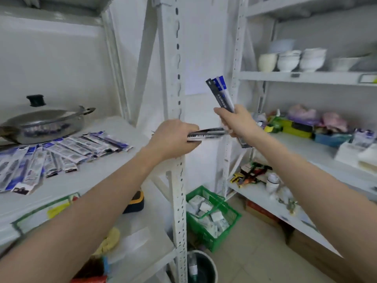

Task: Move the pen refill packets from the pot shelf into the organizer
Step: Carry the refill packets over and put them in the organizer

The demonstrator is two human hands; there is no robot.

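Pen refill packets (61,152) lay fanned across the white pot shelf (85,180), just in front of a lidded steel pot (43,124). Held a few more packets flat and sideways in the left hand (173,137), fingers curled round them, their far ends reaching toward the right hand. Gripped an upright bundle (221,92) in the right hand (236,121), blue and dark tops fanning above the fist, lower ends poking out beneath. Met in mid-air between the two racks, in front of a perforated white upright (177,82). Stood to the right: a second rack, with white bowls (289,60) stacked on an upper shelf and a jumble of coloured packages (306,125) on the one below. Could not pick out an organizer for certain among that clutter. Sat on the tiled floor: a green wire basket (214,217) filled with small white packs, and nearer the camera a dark bucket (202,268).
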